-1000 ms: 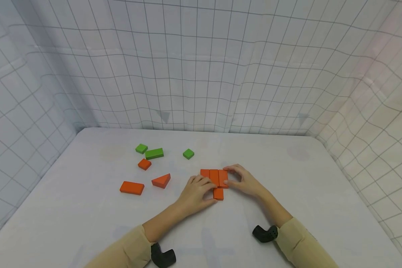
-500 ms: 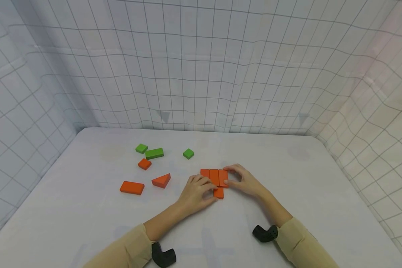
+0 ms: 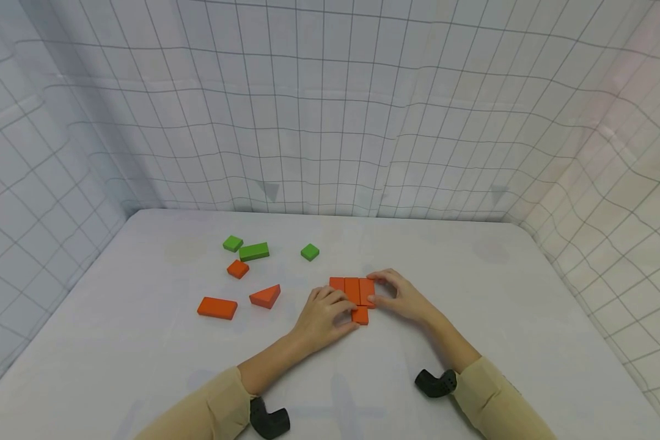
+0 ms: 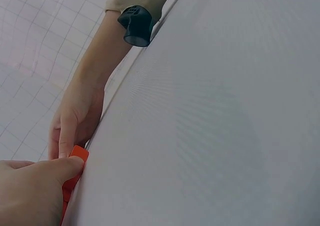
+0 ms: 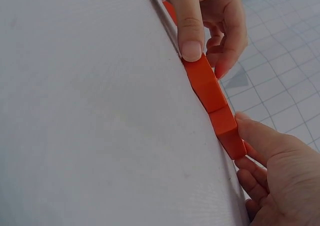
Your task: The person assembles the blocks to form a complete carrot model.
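Observation:
Three rectangular orange-red blocks [image 3: 352,287] lie side by side on the white table, the leftmost partly covered by fingers. Against their near side sits a small square orange-red block [image 3: 360,316]. My left hand [image 3: 321,318] has its thumb on the square block's near side, the index fingertip by its far edge. In the right wrist view that thumb presses the square block [image 5: 204,83]. My right hand [image 3: 400,297] holds the rightmost rectangular block [image 3: 366,290], thumb along its right side and index finger at its far end.
Left of the hands lie an orange-red triangular block [image 3: 266,297], a rectangular block [image 3: 217,308] and a small orange-red block [image 3: 238,269]. Farther back are a green bar [image 3: 253,252] and small green blocks [image 3: 310,252]. A grid-patterned curtain [image 3: 330,122] surrounds the table.
The small square block has slid slightly away from me, up to the row, with my left thumb following behind it. My right hand stays in place.

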Demonstrator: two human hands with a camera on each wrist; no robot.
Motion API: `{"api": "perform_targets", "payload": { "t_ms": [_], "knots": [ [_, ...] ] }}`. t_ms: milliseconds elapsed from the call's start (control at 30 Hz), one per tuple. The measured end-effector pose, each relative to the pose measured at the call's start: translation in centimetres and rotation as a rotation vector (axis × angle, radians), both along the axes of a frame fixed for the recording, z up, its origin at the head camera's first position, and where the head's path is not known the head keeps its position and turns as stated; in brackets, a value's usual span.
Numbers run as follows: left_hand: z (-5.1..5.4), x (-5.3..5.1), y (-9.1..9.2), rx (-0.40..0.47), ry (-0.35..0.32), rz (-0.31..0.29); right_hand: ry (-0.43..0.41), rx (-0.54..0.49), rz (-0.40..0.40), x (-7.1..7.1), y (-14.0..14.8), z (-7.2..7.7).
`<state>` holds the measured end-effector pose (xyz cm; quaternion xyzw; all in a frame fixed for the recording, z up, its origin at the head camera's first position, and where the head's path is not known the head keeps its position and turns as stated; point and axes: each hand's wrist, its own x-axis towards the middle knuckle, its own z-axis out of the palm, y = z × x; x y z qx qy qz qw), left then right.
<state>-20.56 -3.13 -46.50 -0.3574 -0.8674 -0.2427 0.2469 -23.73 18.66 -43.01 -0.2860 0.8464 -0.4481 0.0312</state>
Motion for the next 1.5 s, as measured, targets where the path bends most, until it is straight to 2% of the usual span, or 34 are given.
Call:
{"api": "perform_targets", "payload": {
  "t_ms": [67, 167, 400, 833, 1000, 1133, 1233, 1400, 1500],
  "knots": [
    [-0.1, 0.0, 0.0, -0.001, 0.002, 0.000, -0.004, 0.005, 0.006, 0.4, -0.2, 0.8],
    [-0.2, -0.1, 0.0, -0.001, 0.008, 0.001, -0.005, 0.000, 0.007, 0.5, -0.3, 0.9],
    [-0.2, -0.1, 0.0, 0.010, 0.013, 0.001, 0.015, 0.020, -0.002, -1.4, 0.8, -2.2],
    [-0.1, -0.1, 0.0, 0.025, 0.005, -0.013, 0.002, 0.009, -0.007, -1.5, 0.8, -2.4],
    [0.3, -0.3, -0.2, 0.070, -0.021, -0.015, 0.008, 0.006, -0.001, -1.5, 0.8, -2.3],
    [1.4, -0.9, -0.8, 0.141, -0.047, -0.013, 0.018, 0.003, 0.001, -1.4, 0.8, -2.3],
    [2.3, -1.7, -1.9, 0.181, -0.046, 0.012, 0.012, 0.004, 0.000, -1.4, 0.8, -2.2],
    [3.5, -3.7, -4.9, 0.280, -0.034, 0.088, -0.012, 0.007, -0.008, -1.1, 0.6, -1.9],
    [3.9, -4.7, -7.2, 0.337, -0.026, 0.151, -0.012, 0.006, -0.003, -0.5, 0.3, -1.0]
  ]
}}
